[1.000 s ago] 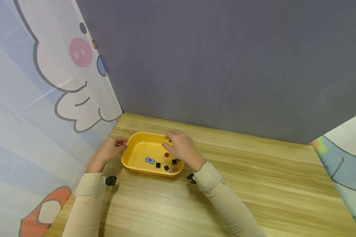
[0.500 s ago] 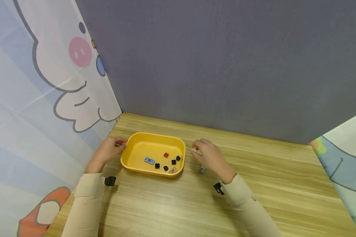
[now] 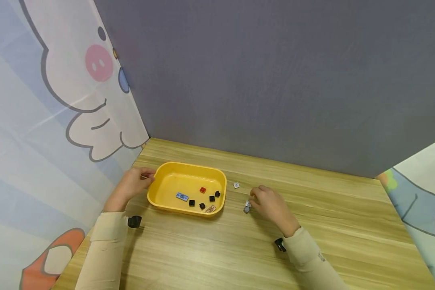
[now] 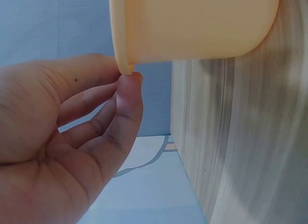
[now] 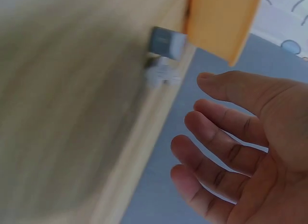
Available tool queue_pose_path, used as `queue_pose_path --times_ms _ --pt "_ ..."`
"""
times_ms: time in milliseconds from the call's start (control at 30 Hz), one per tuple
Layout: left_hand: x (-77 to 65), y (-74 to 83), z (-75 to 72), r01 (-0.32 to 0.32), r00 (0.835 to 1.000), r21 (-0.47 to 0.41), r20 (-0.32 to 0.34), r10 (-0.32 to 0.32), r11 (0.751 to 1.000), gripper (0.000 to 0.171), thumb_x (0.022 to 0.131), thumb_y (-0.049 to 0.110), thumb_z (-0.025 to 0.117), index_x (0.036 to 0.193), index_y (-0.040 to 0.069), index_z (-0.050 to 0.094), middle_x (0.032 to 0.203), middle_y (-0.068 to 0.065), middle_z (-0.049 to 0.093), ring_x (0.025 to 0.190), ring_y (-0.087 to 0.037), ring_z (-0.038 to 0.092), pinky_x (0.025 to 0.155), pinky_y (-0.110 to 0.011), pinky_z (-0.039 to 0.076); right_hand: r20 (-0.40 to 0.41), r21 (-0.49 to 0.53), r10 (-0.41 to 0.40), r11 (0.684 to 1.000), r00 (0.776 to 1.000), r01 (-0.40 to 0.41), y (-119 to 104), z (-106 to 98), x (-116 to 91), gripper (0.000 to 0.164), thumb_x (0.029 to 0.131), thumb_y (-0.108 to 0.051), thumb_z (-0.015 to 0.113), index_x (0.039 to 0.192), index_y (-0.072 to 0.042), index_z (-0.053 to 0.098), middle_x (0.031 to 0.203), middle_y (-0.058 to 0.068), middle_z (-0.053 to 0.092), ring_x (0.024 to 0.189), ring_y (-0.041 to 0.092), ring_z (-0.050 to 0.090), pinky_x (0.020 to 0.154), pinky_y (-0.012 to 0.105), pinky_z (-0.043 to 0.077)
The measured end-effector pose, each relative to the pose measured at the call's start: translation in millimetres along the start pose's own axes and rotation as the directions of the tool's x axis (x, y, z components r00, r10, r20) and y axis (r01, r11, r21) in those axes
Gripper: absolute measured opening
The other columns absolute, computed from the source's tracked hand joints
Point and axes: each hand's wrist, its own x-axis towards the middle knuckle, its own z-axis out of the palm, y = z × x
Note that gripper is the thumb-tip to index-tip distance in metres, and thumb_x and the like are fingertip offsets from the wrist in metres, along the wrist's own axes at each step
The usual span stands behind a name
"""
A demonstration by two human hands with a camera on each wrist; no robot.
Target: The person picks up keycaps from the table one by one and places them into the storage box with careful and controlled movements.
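My left hand [image 3: 135, 183] pinches the left rim of a yellow plastic tray [image 3: 166, 164]; in the left wrist view, thumb and forefinger meet at that rim [image 4: 122, 55]. Inside the tray lie a blue printed tile [image 3: 182, 196], a small red piece [image 3: 202, 189], a pale printed tile [image 3: 210, 209] and several black pieces [image 3: 192, 203]. My right hand [image 3: 270, 202] holds nothing, its fingers loosely bent and apart in the right wrist view. Just left of it on the table are a small white piece [image 3: 248, 204] and a grey piece [image 3: 246, 210].
A small square white tile [image 3: 236, 185] lies between the tray's right side and my right hand. The wooden table [image 3: 333, 225] meets a grey upright panel [image 3: 275, 80] at the back. A cartoon-printed curtain [image 3: 58, 153] hangs along the left.
My right hand has moved from over the tray to the right and let go of the white tile, which now lies on the table. The left hand stays at the rim.
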Motion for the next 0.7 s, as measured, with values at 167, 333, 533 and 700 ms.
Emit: queue_pose_path --times_ms 167,333,533,700 --pt "0.4 1.6 0.7 -0.003 1.000 -0.013 -0.001 0.003 1.000 0.025 0.095 0.000 0.063 0.118 -0.011 0.066 0.104 -0.023 0.070 0.096 -0.041 0.068 0.073 -0.041 0.060 0.048 0.002 0.023 1.000 0.999 -0.023 6 11 -9 0.015 0.085 -0.017 0.080 0.093 -0.009 0.071 0.082 -0.002 0.058 0.070 0.013 0.055 0.059 0.033 0.051" --pt "1.2 0.7 0.1 -0.004 1.000 -0.017 0.002 0.004 1.000 0.025 0.095 0.000 0.062 0.117 -0.012 0.066 0.103 -0.023 0.070 0.095 -0.041 0.068 0.073 -0.040 0.060 0.077 -0.011 0.034 0.999 0.996 -0.033 7 16 -10 0.014 0.086 -0.020 0.080 0.092 -0.010 0.071 0.082 -0.003 0.058 0.069 0.011 0.053 0.058 0.031 0.049" --pt "0.5 1.2 -0.5 0.003 1.000 -0.015 0.008 -0.003 1.000 0.025 0.095 0.000 0.062 0.117 -0.012 0.066 0.103 -0.023 0.070 0.096 -0.041 0.067 0.073 -0.040 0.060 0.086 -0.015 0.046 0.999 0.995 -0.045 7 21 -8 0.011 0.088 -0.020 0.078 0.091 -0.011 0.071 0.080 -0.004 0.056 0.067 0.010 0.050 0.057 0.030 0.048" --pt "1.6 0.9 -0.2 0.005 1.000 -0.004 0.007 -0.005 1.000 0.026 0.096 0.001 0.062 0.118 -0.011 0.066 0.105 -0.022 0.070 0.097 -0.041 0.067 0.075 -0.042 0.059 0.077 -0.015 0.047 0.999 0.996 -0.046 7 22 -7 0.009 0.088 -0.018 0.077 0.091 -0.011 0.071 0.080 -0.004 0.057 0.067 0.011 0.051 0.056 0.030 0.048"
